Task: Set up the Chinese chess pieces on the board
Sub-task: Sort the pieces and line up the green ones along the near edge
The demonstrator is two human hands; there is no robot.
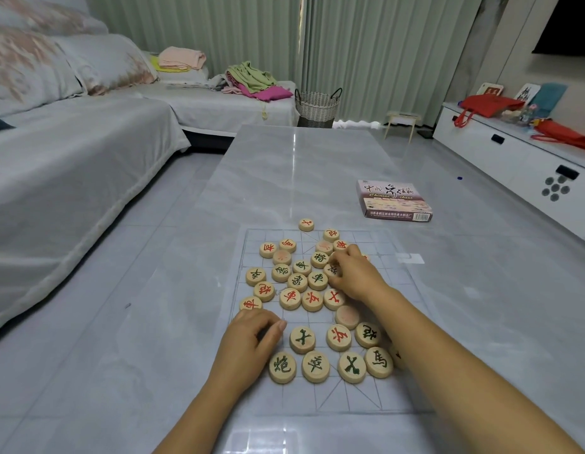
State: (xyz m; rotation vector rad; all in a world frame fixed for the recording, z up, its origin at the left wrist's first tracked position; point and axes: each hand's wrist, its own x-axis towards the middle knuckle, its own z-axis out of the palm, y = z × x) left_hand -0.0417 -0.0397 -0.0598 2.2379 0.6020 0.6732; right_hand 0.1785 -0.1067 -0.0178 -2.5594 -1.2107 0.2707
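A clear plastic chess board (392,381) with thin grid lines lies on the grey table. Several round wooden pieces with red or green characters lie scattered on it in a loose heap (297,283). A nearer row holds green pieces, among them a cannon piece (282,367) and a horse piece (378,362). My left hand (251,342) lies at the board's left edge, fingers curled, touching the mat; whether it holds a piece is hidden. My right hand (353,273) reaches into the heap, fingertips curled over a piece (332,269) near its middle.
The purple chess box (394,200) lies on the table beyond the board to the right. A covered sofa (71,165) runs along the left. A wicker basket (317,104) and a white cabinet (513,158) stand farther back.
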